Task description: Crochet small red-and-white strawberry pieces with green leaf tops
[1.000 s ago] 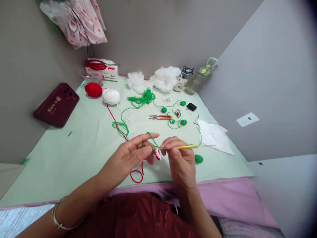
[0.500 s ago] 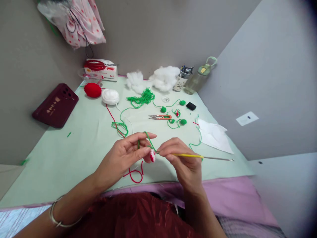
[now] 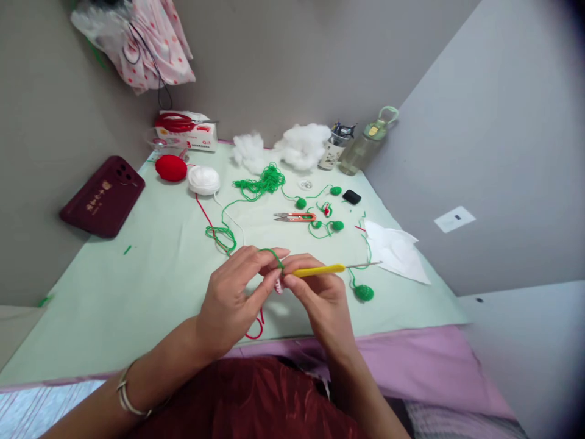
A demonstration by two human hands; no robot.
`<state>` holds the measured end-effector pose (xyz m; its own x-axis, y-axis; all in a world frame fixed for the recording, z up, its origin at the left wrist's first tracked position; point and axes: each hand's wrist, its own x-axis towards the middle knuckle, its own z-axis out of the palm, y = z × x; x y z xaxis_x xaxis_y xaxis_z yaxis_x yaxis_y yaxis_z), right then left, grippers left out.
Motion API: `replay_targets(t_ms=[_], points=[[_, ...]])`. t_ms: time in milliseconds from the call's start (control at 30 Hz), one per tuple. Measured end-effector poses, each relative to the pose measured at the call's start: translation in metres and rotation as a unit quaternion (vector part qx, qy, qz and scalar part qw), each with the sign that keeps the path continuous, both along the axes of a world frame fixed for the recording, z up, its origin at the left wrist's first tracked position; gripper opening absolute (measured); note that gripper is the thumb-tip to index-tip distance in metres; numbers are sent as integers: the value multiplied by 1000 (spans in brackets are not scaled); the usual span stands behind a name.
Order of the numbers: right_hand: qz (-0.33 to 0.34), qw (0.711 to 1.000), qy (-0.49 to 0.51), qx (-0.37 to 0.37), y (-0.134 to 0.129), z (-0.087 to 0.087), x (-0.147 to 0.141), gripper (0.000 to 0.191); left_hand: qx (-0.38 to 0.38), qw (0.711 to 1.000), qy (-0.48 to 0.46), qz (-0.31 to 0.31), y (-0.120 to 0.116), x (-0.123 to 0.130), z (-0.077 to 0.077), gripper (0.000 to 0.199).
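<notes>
Between thumb and fingers, my left hand point(image 3: 235, 292) pinches a small red-and-white crochet piece point(image 3: 278, 285), mostly hidden by the fingertips. Green yarn point(image 3: 273, 252) runs over its raised index finger to the piece. My right hand point(image 3: 320, 292) is closed around a crochet hook point(image 3: 320, 269) with a yellow handle; its bare metal end points right, and the working tip is hidden at the stitches. The fingertips of both hands nearly meet. Red yarn point(image 3: 256, 329) curls on the table below my left hand, and a green crocheted ball point(image 3: 364, 292) lies right of my right hand.
Beyond the hands lie orange thread snips point(image 3: 295, 217), tangled green yarn point(image 3: 262, 182), and red point(image 3: 171, 167) and white point(image 3: 203, 180) yarn balls. White stuffing point(image 3: 304, 146), a pen cup point(image 3: 333, 152) and a bottle point(image 3: 368, 143) stand at the back. A maroon phone case point(image 3: 103, 196) leans left.
My right hand has moved left, closer to my left hand, carrying the crochet hook along. The green ball at the right has come into view from behind it.
</notes>
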<state>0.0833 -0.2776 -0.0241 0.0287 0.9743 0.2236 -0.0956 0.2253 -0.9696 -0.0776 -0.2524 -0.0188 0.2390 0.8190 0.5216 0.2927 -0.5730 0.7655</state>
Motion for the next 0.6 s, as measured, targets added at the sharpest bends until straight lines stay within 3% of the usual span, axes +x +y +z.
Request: replay_targets(t_ms=[233,433,533,600], points=[[-37,997,44,-45,-1,-2,-6,11,-99,992,-78,16,0,-2,3,20],[-52,996,33,-64,-2,-2,3,13,-130,991,-40,-3,8,-17,4,12],[-65,995,31,-66,-2,-2,5,13,-220,970,-91,-38,8,-21,3,6],[-83,995,28,-56,-2,-2,5,12,-288,940,-169,-63,6,-20,2,7]])
